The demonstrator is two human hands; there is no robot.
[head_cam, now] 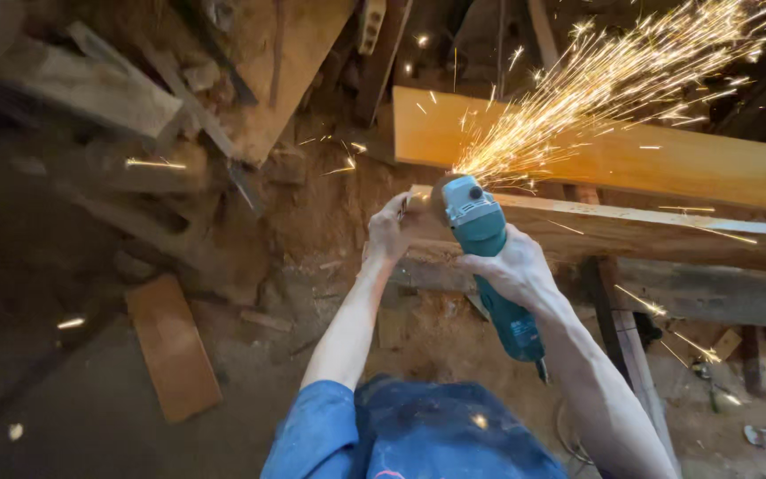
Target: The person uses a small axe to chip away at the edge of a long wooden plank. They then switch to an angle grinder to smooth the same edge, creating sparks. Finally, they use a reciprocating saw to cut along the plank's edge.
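While sparks [613, 84] are streaming up and to the right off the disc, gripping the teal angle grinder [487, 257] around its body with the right hand [511, 270], fingers wrapped tight and pressed together over the housing. Holding the grinder head [465, 200] down at the near end of a pale wooden beam [649, 232], tail end of the tool pointing back toward the body. Pinching a small, thin piece [406, 204] at the beam's end with the left hand [389, 235], fingers curled and closed on it, just beside the grinder head; too small and blurred to tell what the piece is. Resting the beam across a rough trestle [622, 328], with a broad orange-toned plank [613, 151] lying just behind it. Wearing blue work clothes [401, 435], sleeve rolled at the left elbow. Standing over a dirt floor [73, 417] littered with offcuts: a flat reddish board [170, 346] lying down to the left, grey weathered planks [90, 89] piled at upper left. Stray sparks scattering across the dark ground.
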